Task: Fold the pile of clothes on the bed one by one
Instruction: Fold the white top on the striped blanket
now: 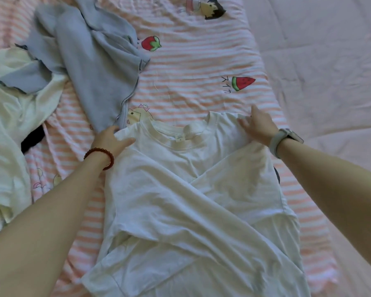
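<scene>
A white T-shirt [180, 189] lies spread on the bed, collar at the far end, both sides folded inward so the sleeves cross over its middle. My left hand [110, 139], with a red bead bracelet at the wrist, grips the shirt's left shoulder edge. My right hand [258, 125], with a pale watch at the wrist, holds the right shoulder edge, fingers curled on the fabric. Unfolded clothes lie at the left: a grey-blue garment [90, 61] and a pale cream garment [11, 129].
The bed carries a pink-and-white striped sheet [201, 61] with cartoon fruit prints. A plain pale pink quilt [330, 61] covers the right side. A small black item [32, 139] peeks out beneath the cream garment.
</scene>
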Action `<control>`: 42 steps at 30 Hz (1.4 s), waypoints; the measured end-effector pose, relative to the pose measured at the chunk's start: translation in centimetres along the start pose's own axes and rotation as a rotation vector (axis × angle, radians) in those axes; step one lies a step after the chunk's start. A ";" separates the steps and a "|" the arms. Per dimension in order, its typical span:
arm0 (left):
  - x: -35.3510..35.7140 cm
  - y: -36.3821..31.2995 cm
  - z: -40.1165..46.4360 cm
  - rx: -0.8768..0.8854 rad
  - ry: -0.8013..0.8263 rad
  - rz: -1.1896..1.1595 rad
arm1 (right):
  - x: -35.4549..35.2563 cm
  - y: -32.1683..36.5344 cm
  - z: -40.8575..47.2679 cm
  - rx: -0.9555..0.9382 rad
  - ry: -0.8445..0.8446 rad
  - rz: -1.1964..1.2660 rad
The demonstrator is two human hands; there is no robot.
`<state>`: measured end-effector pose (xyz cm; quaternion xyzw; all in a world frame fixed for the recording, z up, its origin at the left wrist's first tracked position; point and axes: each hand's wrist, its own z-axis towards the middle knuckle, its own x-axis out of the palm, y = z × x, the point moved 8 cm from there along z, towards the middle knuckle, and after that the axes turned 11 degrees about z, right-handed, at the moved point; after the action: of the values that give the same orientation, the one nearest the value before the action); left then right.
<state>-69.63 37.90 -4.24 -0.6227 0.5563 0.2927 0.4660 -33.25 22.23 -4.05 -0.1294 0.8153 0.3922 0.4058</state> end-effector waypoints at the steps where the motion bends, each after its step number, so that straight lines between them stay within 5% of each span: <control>1: -0.2 -0.1 -0.1 -0.002 -0.009 -0.119 | -0.2 0.2 0.1 0.039 0.002 0.127; 5: -2.7 -1.7 -2.4 0.121 -0.221 -0.109 | -1.5 1.8 -2.2 -0.049 -0.144 0.207; 9: -4.2 -2.3 -10.7 0.463 -0.522 -0.047 | -1.7 1.9 -9.7 -0.335 -0.316 0.087; 12: -2.4 -0.2 -18.4 0.613 -0.600 0.014 | -1.0 0.2 -17.0 -0.536 -0.316 0.034; 21: 7.3 10.7 -33.1 0.814 -0.293 0.282 | 4.2 -8.4 -32.8 -0.795 0.148 -0.182; 24: 10.8 13.1 -35.2 0.770 0.048 0.497 | 6.0 -12.9 -35.7 -0.732 0.210 -0.372; 27: 13.6 15.4 -35.6 0.522 0.472 0.632 | 8.3 -16.1 -37.1 -0.607 0.349 -0.480; 29: 12.6 13.1 -35.0 0.565 0.361 0.475 | 8.1 -15.4 -36.4 -0.544 0.287 -0.408; 32: 8.7 8.7 -32.1 0.709 -0.138 0.358 | 5.8 -10.9 -33.3 -0.566 0.008 -0.316; 33: 8.2 7.5 -30.7 0.696 -0.186 0.398 | 5.1 -9.6 -31.8 -0.574 -0.081 -0.314; 35: 8.1 5.8 -27.2 0.612 -0.176 0.532 | 4.7 -7.5 -28.5 -0.544 -0.131 -0.350; 39: 9.5 6.6 -21.1 0.383 0.123 0.625 | 7.6 -7.7 -23.5 -0.379 0.212 -0.565; 42: 9.0 8.0 -18.8 0.337 0.253 0.548 | 6.6 -8.8 -21.5 -0.273 0.256 -0.587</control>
<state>-78.40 17.46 -6.85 -0.3959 0.7967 0.2314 0.3936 -44.83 1.13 -6.04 -0.4596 0.7278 0.3445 0.3747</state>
